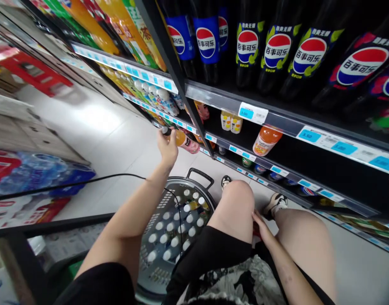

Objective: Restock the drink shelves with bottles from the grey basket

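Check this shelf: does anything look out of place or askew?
One orange bottle stands alone on its shelf and tilts, top toward the right, while the yellow bottles nearby look upright. The wide lens may add to the tilt.

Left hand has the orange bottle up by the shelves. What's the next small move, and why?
Probably swing the orange bottle right, into the shelf bay: the left hand grips it by its cap just short of the shelf edge, that bay has bare room, and the right hand rests at the knee.
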Demonstrator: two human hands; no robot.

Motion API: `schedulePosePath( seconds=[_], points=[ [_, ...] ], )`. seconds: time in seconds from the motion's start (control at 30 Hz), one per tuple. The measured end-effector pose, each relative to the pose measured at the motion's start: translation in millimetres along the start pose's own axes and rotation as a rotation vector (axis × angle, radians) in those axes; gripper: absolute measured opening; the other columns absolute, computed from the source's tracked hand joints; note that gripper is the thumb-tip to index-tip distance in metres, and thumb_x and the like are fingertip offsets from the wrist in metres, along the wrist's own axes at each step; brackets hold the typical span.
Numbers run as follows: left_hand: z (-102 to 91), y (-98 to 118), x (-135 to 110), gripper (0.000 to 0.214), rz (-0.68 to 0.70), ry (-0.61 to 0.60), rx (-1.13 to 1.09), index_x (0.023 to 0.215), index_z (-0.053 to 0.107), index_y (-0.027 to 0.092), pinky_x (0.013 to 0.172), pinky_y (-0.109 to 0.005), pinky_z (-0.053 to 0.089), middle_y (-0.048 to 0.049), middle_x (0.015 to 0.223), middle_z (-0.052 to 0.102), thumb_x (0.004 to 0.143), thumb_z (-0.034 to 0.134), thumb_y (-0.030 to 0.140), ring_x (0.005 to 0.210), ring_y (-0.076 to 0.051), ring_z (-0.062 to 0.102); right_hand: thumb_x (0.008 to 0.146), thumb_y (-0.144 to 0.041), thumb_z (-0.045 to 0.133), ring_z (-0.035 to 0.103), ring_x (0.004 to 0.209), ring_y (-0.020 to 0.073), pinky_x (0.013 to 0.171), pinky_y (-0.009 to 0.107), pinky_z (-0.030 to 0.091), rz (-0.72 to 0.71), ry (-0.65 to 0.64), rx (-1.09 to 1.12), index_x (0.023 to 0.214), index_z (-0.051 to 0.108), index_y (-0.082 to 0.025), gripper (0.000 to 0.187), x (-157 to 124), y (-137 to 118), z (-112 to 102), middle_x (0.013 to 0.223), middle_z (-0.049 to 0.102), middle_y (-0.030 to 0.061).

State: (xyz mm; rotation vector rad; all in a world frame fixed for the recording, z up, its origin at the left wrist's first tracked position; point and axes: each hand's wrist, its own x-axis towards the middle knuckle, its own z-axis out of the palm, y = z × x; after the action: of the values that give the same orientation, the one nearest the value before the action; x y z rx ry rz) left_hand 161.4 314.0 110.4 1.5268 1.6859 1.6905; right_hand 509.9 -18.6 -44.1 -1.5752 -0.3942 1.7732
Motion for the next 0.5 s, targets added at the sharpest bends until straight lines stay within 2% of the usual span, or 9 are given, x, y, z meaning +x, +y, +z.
schedulePosePath(
  seconds=[0.1,0.17,0.27,0.33,0.4,0.5],
  points=[
    [9.1,-24.7,52.8,0.032,0.089,-0.24,0.229,0.104,0.053,0.019,0.096,-0.039,0.048,-0.0096,0.108,0.068,0.082,0.065,0.039,0.103,-0.024,0.064,0.07,-0.07,0.072,0.061,0.119,0.0311,0.092,0.041,0.056,0.042,0.002,0.006,0.115,0.071,-0.028,0.061,3.9,7.5,1.0,0.117,0.071,0.0049],
    [15.5,-34.5,89.3,0.032,0.147,-0.39,0.387,0.103,0.056,0.018,0.095,-0.041,0.048,-0.01,0.106,0.067,0.079,0.068,0.035,0.102,-0.026,0.063,0.071,-0.068,0.072,0.058,0.126,0.0307,0.104,0.044,0.05,0.049,0.014,0.023,0.113,0.073,-0.027,0.059,5.0,8.9,3.5,0.116,0.072,0.0055],
    [24.5,-38.8,136.5,0.034,0.28,-0.44,0.592,0.103,0.061,0.017,0.099,-0.045,0.046,-0.0135,0.114,0.061,0.077,0.07,0.035,0.111,-0.032,0.057,0.074,-0.064,0.072,0.049,0.135,0.0291,0.117,0.045,0.037,0.026,0.011,0.068,0.111,0.074,-0.025,0.054,4.3,4.2,9.8,0.119,0.071,0.0048],
    [30.5,-36.8,159.8,0.036,0.339,-0.458,0.681,0.107,0.062,0.018,0.102,-0.046,0.044,-0.014,0.121,0.058,0.077,0.072,0.035,0.117,-0.034,0.054,0.077,-0.061,0.069,0.046,0.139,0.0284,0.12,0.044,0.034,0.019,0.007,0.083,0.111,0.075,-0.023,0.051,2.9,-1.3,14.3,0.121,0.071,0.0049],
    [37.5,-33.3,176.7,0.04,0.337,-0.498,0.745,0.113,0.062,0.018,0.105,-0.046,0.043,-0.0143,0.126,0.055,0.078,0.073,0.033,0.12,-0.034,0.052,0.079,-0.058,0.066,0.046,0.138,0.0288,0.118,0.043,0.036,0.032,-0.005,0.094,0.11,0.075,-0.021,0.049,1.8,-5.7,17.4,0.121,0.071,0.0063],
    [49.8,-28.4,193.0,0.046,0.262,-0.562,0.815,0.119,0.059,0.009,0.111,-0.05,0.038,-0.0182,0.136,0.05,0.079,0.075,0.024,0.124,-0.034,0.049,0.082,-0.057,0.061,0.049,0.136,0.0289,0.117,0.042,0.038,0.047,-0.027,0.098,0.109,0.075,-0.019,0.049,2.1,-6.3,18.9,0.121,0.07,0.0074]
  ],
)
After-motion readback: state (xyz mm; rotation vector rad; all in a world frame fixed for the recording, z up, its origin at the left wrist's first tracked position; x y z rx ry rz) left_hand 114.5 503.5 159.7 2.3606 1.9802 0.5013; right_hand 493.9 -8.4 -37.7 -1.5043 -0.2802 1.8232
